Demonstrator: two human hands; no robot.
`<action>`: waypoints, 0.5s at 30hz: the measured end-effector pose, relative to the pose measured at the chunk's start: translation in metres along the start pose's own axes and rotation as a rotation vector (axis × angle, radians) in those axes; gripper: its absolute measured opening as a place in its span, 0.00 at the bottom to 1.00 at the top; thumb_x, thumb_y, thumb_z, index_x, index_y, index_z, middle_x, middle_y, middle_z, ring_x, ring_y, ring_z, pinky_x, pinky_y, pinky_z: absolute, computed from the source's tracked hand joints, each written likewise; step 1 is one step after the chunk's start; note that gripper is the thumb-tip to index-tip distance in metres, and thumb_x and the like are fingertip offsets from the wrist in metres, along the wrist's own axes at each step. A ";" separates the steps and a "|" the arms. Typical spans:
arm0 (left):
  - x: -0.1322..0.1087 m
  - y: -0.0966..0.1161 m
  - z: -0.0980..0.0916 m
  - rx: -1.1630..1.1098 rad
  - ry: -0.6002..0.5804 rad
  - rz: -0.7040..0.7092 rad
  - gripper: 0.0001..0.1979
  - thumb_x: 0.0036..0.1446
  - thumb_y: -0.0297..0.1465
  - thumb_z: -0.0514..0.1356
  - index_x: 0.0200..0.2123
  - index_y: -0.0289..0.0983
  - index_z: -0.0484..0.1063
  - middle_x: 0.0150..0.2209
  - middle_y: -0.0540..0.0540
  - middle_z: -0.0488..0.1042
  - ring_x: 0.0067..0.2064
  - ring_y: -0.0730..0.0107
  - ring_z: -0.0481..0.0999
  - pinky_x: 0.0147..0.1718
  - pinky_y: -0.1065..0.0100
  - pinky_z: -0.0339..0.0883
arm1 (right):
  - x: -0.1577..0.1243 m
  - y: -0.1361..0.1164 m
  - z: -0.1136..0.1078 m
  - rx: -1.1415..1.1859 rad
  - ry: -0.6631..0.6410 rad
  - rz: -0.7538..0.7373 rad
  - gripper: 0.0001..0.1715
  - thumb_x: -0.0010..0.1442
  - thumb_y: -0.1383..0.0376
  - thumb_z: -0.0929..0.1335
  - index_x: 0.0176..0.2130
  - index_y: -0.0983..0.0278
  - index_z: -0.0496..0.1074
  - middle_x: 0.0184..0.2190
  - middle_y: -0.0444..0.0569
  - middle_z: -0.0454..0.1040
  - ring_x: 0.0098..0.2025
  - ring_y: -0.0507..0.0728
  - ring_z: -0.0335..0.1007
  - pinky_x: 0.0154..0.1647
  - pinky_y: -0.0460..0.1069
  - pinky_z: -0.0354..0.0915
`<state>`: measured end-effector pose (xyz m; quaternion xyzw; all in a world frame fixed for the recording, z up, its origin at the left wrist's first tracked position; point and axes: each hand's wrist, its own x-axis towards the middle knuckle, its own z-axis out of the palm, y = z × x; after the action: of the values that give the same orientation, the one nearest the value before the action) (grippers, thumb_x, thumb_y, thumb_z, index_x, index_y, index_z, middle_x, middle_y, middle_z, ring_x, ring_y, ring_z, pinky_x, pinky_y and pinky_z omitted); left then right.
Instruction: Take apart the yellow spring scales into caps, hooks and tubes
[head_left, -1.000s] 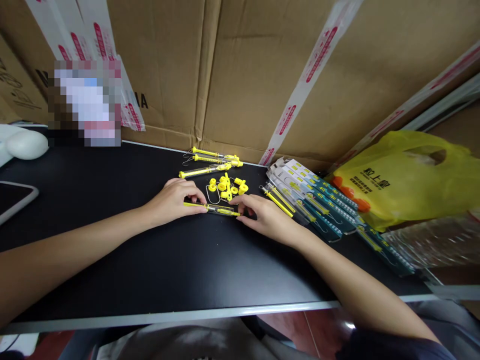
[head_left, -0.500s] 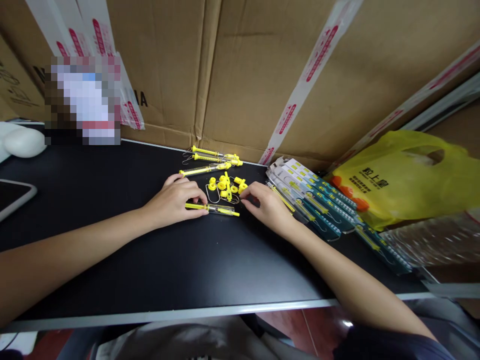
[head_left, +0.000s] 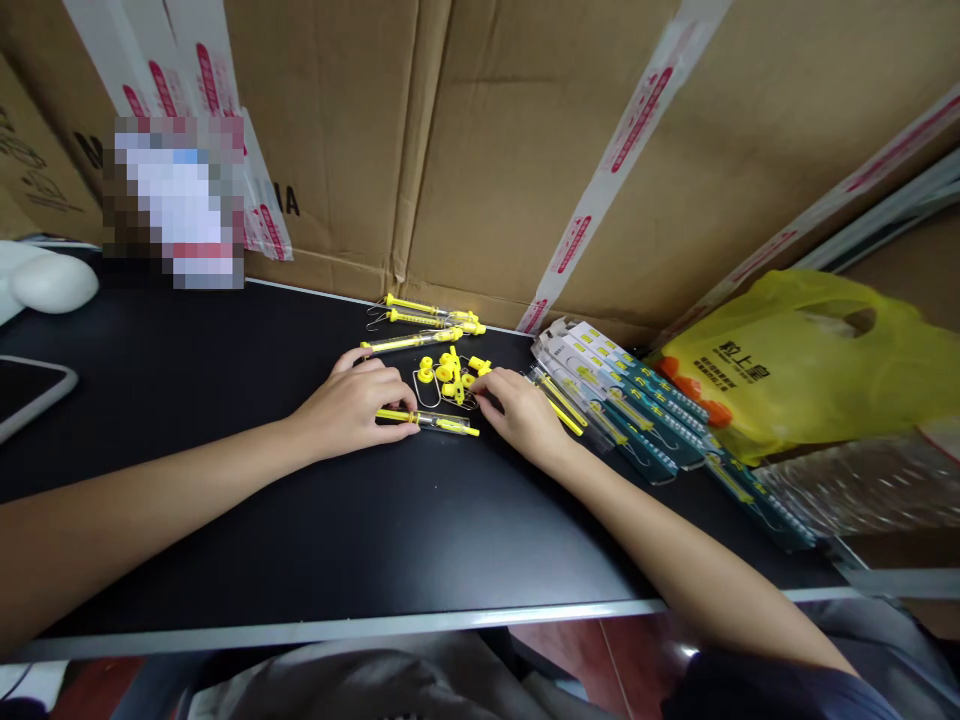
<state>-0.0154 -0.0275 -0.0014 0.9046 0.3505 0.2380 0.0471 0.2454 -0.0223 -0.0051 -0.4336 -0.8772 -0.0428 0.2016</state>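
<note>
- Since the earliest frame, the right hand [head_left: 521, 405] has left the free end of the clear tube [head_left: 442, 424] and shifted to the right edge of the pile of loose yellow parts [head_left: 452, 375]; the left hand [head_left: 356, 405] has hardly moved.
- The clear tube, with yellow pieces inside, lies on the near side of the pile, pointing sideways.
- The left hand is closed in a pinch of thumb and fingers on the tube's left portion. Gripping it there probably steadies the tube while leaving its right end exposed.
- The right hand has its thumb and fingertips nearly together at the pile's right edge, by the wire pieces [head_left: 428, 400]; whether it has hold of anything cannot be told.
- The pile sits just beyond the tube, likely so that small parts are within short reach of both hands.
- On the pile's far side lie three hooked tubes [head_left: 412, 341], roughly side by side, perhaps grouped to keep them apart from the loose parts.
- To the pile's right, beyond the right hand, packaged boxes [head_left: 660, 408] overlap on the desk [head_left: 450, 540], with a yellow bag [head_left: 810, 375] farther right.
</note>
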 end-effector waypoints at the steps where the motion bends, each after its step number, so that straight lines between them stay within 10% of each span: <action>1: 0.000 0.000 0.000 0.000 -0.001 0.000 0.12 0.55 0.43 0.57 0.34 0.43 0.73 0.30 0.53 0.71 0.38 0.69 0.69 0.57 0.55 0.43 | -0.001 0.000 -0.001 0.009 0.011 0.004 0.08 0.60 0.72 0.62 0.38 0.63 0.67 0.35 0.50 0.71 0.38 0.57 0.67 0.39 0.50 0.63; 15: 0.000 0.000 0.000 0.020 -0.014 0.001 0.11 0.54 0.42 0.57 0.34 0.43 0.73 0.31 0.52 0.71 0.39 0.68 0.69 0.57 0.55 0.43 | -0.006 0.002 -0.008 0.040 0.087 0.037 0.07 0.60 0.69 0.63 0.39 0.62 0.69 0.34 0.48 0.73 0.34 0.55 0.68 0.33 0.48 0.62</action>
<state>-0.0155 -0.0278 -0.0017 0.9068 0.3522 0.2280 0.0403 0.2523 -0.0277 -0.0001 -0.4432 -0.8601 -0.0404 0.2491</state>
